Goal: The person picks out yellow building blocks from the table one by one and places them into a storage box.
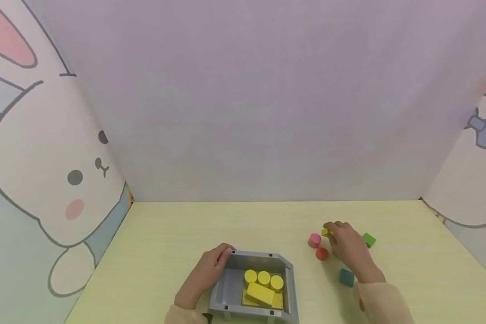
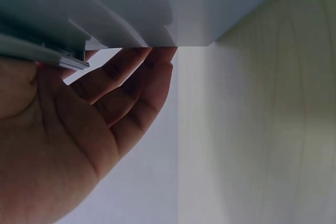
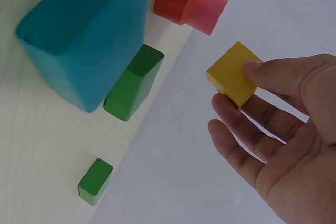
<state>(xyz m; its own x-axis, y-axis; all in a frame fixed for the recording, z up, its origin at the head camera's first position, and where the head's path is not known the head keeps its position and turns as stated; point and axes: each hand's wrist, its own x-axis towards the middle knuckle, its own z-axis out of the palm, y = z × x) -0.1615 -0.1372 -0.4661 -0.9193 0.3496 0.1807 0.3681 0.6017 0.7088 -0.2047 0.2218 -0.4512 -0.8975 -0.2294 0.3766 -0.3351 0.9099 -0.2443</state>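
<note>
My left hand [image 1: 211,266] holds the left wall of a grey plastic bin [image 1: 220,288] near its far corner, thumb at the rim. In the left wrist view its fingers [image 2: 142,100] lie along the bin's outer side. Inside the bin are several yellow blocks: round ones [image 1: 263,277] and a rectangular one [image 1: 260,293] lying on another. My right hand [image 1: 350,247] pinches a small yellow block [image 3: 233,74] between thumb and fingers, raised over the table. Close by that hand stand a pink cylinder [image 1: 314,240] and a red cylinder [image 1: 321,254].
A blue block [image 1: 346,277] sits on the table under my right forearm's left side. One green block [image 1: 369,240] lies right of the hand; another green block [image 3: 134,82] is partly hidden by it in the head view. A pale curtain [image 1: 267,112] hangs behind the table.
</note>
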